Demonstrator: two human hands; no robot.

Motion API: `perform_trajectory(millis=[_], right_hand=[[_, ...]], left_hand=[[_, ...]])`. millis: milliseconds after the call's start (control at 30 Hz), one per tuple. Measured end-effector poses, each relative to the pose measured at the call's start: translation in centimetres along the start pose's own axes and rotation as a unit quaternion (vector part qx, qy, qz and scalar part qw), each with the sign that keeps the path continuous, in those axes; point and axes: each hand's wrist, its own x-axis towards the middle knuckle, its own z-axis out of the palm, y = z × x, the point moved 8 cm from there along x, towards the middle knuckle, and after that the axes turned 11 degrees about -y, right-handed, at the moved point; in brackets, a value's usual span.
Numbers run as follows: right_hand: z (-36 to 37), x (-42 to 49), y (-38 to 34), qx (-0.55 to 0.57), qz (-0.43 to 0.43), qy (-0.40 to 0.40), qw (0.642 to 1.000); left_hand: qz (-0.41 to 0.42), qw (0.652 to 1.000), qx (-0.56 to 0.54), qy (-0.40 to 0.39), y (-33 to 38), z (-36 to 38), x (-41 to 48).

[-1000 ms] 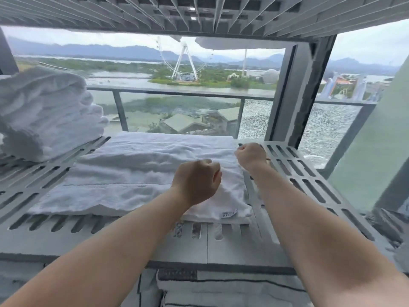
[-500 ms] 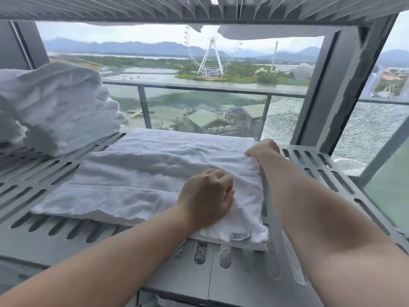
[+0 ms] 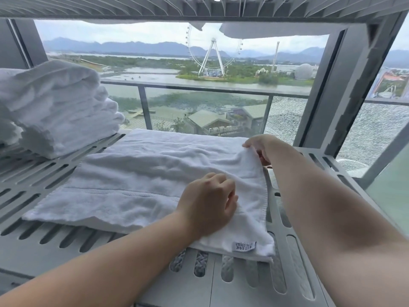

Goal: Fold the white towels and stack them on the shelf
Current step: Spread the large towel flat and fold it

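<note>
A white towel (image 3: 137, 173), folded lengthwise, lies flat across the grey slotted shelf (image 3: 44, 238). My right hand (image 3: 261, 147) pinches the towel's far right corner and lifts it a little off the shelf. My left hand (image 3: 210, 202) rests with curled fingers on the towel near its right end, gripping the cloth. A small label shows at the towel's near right corner. At the left end of the same shelf sits a stack of folded white towels (image 3: 57, 107).
The slotted underside of another shelf (image 3: 110, 7) runs overhead, with white cloth (image 3: 265, 31) hanging from its far edge. A grey upright post (image 3: 336, 89) stands at the right. Behind the shelf are a window and a glass balcony railing (image 3: 199, 89).
My right hand has raised the far right corner of the towel, which lay flat before. The left hand stays bunched on the cloth. The camera has moved closer and tilted up.
</note>
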Motion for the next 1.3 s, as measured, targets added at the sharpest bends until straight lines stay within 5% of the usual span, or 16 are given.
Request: perform_trajectory(millis=[167, 300, 433, 567, 1000, 1200, 1300], right_hand=[[-1.0, 1.1, -1.2, 0.05, -0.075, 0.074, 0.993], [-3.0, 1.0, -0.8, 0.047, -0.092, 0.174, 0.979], [-2.6, 2.7, -0.3, 0.081, -0.064, 0.16, 0.982], [-2.3, 5.2, -1.0, 0.198, -0.094, 0.088, 0.972], [-3.9, 6.7, -1.1, 0.332, -0.242, 0.173, 0.895], [-2.9, 5.2, -2.6, 0.06, -0.226, 0.204, 0.95], [-1.2, 2.8, -4.0, -0.138, -0.2, 0.26, 0.935]], left_hand=[[-0.02, 0.999, -0.001, -0.027, -0.2, 0.1, 0.0], [-0.107, 0.98, 0.003, -0.166, -2.3, 3.3, -0.2], [-0.108, 0.962, -0.003, -0.251, -2.6, 5.3, 0.1], [-0.101, 0.956, 0.012, -0.274, -2.7, 5.8, 0.2], [-0.09, 0.957, 0.015, -0.276, -2.5, 5.7, 0.2], [-0.089, 0.956, 0.012, -0.279, -2.5, 5.6, 0.3], [-0.087, 0.956, 0.008, -0.28, -2.3, 5.4, 0.3]])
